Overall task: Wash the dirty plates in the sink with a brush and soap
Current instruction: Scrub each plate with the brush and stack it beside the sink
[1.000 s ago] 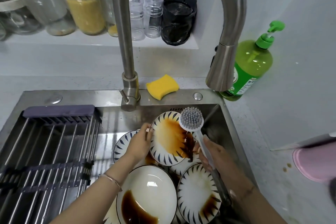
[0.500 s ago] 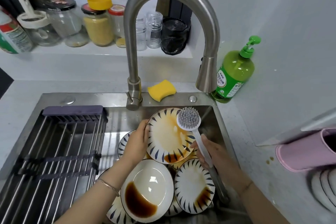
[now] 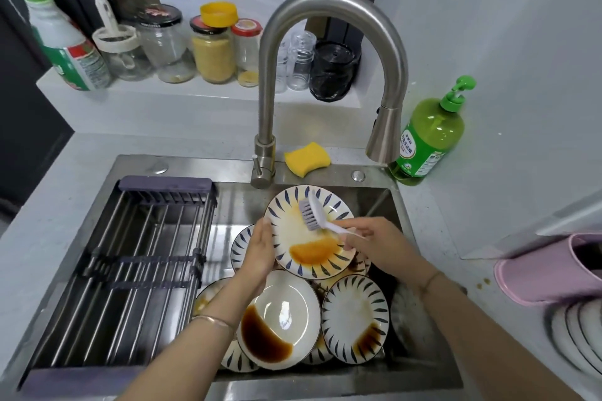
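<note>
Both hands grip: left [image 3: 259,251] plate [image 3: 309,231], right [image 3: 379,242] brush [image 3: 321,216], beneath faucet [image 3: 325,75].

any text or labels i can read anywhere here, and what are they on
None reads clearly.
Green soap bottle: label with white characters and fine print, too small and blurred.
White and green bottle at far left: red and green label, print blurred.
Black jar lid: red marking, illegible.
Plates, brush, sponge, faucet: no text visible.
</note>
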